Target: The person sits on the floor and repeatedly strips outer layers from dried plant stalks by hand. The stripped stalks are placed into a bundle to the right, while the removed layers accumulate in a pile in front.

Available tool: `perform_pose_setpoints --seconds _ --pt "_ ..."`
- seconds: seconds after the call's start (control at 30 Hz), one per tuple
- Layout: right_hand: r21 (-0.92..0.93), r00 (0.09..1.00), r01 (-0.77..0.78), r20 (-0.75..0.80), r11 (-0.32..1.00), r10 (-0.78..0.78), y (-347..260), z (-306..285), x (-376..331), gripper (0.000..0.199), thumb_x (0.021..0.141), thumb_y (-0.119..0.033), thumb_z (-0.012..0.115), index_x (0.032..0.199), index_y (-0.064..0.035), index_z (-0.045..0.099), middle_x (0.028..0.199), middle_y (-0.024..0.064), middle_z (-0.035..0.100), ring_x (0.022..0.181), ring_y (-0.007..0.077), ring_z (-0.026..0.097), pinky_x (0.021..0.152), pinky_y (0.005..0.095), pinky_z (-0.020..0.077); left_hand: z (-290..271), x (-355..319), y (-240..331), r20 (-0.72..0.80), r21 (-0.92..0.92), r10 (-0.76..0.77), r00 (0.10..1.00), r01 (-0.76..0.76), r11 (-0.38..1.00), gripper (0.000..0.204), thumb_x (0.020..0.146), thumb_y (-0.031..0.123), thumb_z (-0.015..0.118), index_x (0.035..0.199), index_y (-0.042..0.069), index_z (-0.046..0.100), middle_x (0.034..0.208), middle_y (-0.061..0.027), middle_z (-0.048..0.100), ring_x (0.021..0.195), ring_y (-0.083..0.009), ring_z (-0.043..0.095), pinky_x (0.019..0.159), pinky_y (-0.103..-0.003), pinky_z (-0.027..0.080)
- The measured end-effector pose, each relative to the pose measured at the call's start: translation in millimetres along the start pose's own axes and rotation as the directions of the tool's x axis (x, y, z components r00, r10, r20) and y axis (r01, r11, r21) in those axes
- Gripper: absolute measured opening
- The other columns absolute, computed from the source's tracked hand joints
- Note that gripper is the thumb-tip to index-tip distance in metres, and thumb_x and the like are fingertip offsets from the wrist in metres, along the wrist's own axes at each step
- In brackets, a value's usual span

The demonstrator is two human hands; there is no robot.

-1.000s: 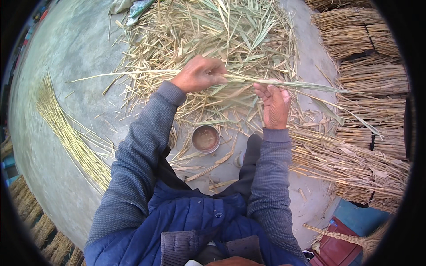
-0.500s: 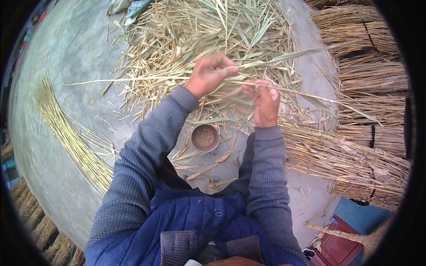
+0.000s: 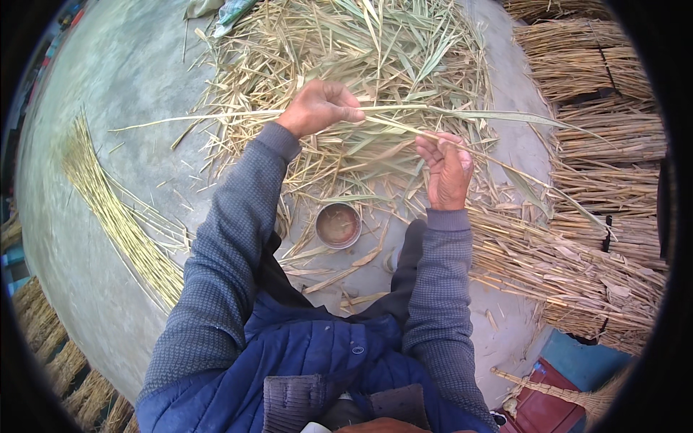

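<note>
A long, thin reed stalk point(image 3: 195, 117) runs across in front of me, pinched between the thumb and fingers of my left hand point(image 3: 320, 108). From that pinch two strands spread to the right. The upper one ends in a long green leaf point(image 3: 505, 115). The lower strand point(image 3: 397, 125) passes to my right hand point(image 3: 446, 172), whose curled fingers and thumb close on it, and it trails on past that hand to the lower right. Whether both strands belong to one stalk I cannot tell.
A heap of dry leaves and husks point(image 3: 346, 43) lies ahead. Below my hands stands a small metal bowl point(image 3: 338, 225). Peeled stalks point(image 3: 123, 216) lie at the left; tied reed bundles point(image 3: 606, 130) and a loose bundle point(image 3: 570, 267) fill the right, near a dark red object point(image 3: 545, 404).
My hands have moved apart: the left shifted left and slightly up, the right shifted right and down. The two strands between them now spread wider.
</note>
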State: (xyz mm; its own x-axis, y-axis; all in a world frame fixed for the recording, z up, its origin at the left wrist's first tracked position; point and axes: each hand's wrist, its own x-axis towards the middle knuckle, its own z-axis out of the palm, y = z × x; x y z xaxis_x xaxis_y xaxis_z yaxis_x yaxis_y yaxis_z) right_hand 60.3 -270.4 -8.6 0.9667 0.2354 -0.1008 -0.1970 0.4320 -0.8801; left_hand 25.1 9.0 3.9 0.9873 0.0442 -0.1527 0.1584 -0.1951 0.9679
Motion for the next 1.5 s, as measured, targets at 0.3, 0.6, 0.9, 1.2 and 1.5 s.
perform_pose_setpoints --seconds 0.3,0.6,0.9,1.2,1.5 --pt "-0.067 0.999 0.037 0.008 0.997 -0.037 -10 -6 0 0.013 0.097 -0.005 0.052 0.107 0.0028 0.057 0.1 0.0186 0.069 0.087 0.0262 0.073 0.077 0.0327 0.0614 -37 3 -2 -0.347 0.246 0.091 0.934 -0.003 0.969 0.025 0.086 0.025 0.078 0.094 0.004 0.069 0.084 -0.0064 0.071 0.079 -0.0175 0.066 0.082 -0.033 0.051" --pt "-0.118 1.0 -0.027 0.002 0.993 0.027 5 24 -5 0.022 0.098 -0.013 0.061 0.113 0.0031 0.057 0.1 0.0165 0.07 0.089 0.0225 0.072 0.078 0.0301 0.0603 47 -1 12 0.098 0.602 0.698 0.709 -0.601 0.526 0.033 0.082 0.032 0.077 0.104 0.009 0.071 0.091 -0.0041 0.069 0.088 -0.0222 0.062 0.079 -0.037 0.042" --pt "-0.108 0.995 0.075 0.072 0.991 -0.067 -8 11 1 0.028 0.096 -0.006 0.064 0.121 0.0044 0.057 0.11 0.0171 0.069 0.095 0.0229 0.071 0.08 0.0294 0.0602 12 5 1 0.072 0.678 0.624 0.778 -0.497 0.541 0.015 0.08 0.025 0.078 0.083 0.011 0.074 0.076 -0.0032 0.066 0.084 -0.0233 0.061 0.077 -0.038 0.044" --pt "-0.075 0.985 0.146 0.101 0.986 -0.138 -19 3 4 0.022 0.097 -0.006 0.063 0.115 0.0048 0.058 0.107 0.0182 0.07 0.093 0.025 0.072 0.081 0.0311 0.0608 -11 1 -1 0.025 0.612 0.436 0.9 -0.358 0.705 0.023 0.083 0.029 0.078 0.092 0.008 0.075 0.09 -0.0064 0.071 0.088 -0.0239 0.064 0.08 -0.039 0.049" --pt "-0.122 0.985 0.171 0.052 0.978 -0.165 -18 19 -2 0.019 0.097 -0.008 0.061 0.11 0.0056 0.057 0.101 0.0179 0.069 0.092 0.0272 0.073 0.079 0.0318 0.0609 47 2 6 -0.043 0.369 0.492 0.87 -0.444 0.817 0.022 0.082 0.022 0.08 0.092 0.004 0.074 0.082 -0.0068 0.072 0.076 -0.0201 0.067 0.07 -0.033 0.052"
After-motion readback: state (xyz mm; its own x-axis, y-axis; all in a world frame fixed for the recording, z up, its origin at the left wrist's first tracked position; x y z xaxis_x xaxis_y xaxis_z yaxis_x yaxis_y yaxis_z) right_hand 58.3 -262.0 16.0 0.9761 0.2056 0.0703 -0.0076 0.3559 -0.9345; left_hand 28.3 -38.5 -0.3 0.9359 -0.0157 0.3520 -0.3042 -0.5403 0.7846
